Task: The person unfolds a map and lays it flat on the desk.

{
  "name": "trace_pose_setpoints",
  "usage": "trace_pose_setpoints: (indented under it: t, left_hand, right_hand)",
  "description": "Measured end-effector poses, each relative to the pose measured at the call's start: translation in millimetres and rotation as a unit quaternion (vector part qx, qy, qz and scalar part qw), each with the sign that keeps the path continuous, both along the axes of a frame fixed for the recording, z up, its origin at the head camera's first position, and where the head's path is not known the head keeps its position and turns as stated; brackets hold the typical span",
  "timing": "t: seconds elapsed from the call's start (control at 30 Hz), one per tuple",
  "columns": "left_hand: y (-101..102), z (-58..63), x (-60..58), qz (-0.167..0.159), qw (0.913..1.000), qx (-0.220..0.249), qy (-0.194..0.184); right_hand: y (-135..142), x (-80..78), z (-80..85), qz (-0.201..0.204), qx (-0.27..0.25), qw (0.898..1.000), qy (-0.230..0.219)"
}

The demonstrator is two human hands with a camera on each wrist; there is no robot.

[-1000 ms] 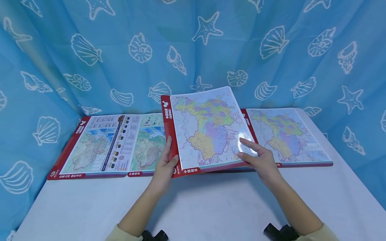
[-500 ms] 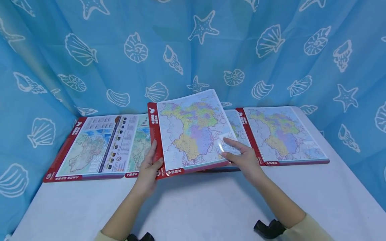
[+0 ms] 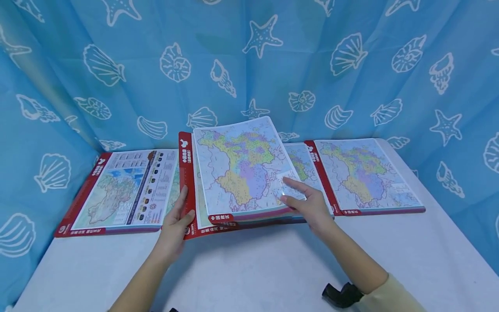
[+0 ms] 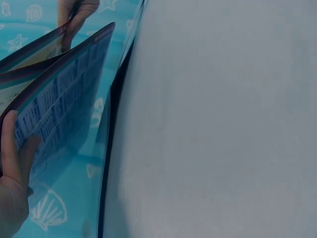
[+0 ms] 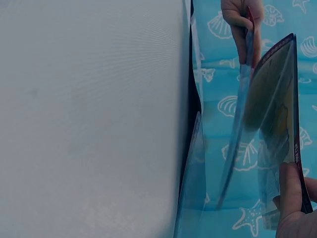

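Head: above the table (image 3: 249,268), the upper map (image 3: 249,169) is pinched at its near right corner by the right hand (image 3: 315,209), the lower sheet (image 3: 189,177) at its red left edge by the left hand (image 3: 175,225); a left map (image 3: 113,190) and right map (image 3: 358,173) are laid beyond. Left wrist: the left hand's fingers are closed over that edge. Right wrist: a gap is seen between upper map and lower sheet
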State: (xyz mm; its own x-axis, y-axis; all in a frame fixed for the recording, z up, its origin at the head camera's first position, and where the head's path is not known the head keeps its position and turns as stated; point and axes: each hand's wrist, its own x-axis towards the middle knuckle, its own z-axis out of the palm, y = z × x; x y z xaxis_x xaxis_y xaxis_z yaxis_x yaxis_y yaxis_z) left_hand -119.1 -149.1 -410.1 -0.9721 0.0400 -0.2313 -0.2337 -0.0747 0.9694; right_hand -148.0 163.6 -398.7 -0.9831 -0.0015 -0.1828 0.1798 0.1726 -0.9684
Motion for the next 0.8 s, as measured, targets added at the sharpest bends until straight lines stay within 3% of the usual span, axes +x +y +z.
trace_pose_setpoints:
  t: [0.57, 0.8]
  left_hand:
    - [-47.2, -6.3, -17.9, -0.028, 0.9981, -0.053, -0.015]
    - [-62.7, -9.3, -26.9, -0.015, 0.9956, -0.088, -0.026]
  right_hand:
    - [3.7, -11.6, 4.0, 0.005, -0.018, 1.0, 0.008]
    - [8.1, -14.0, 11.3, 0.002, 0.0, 1.0, 0.012]
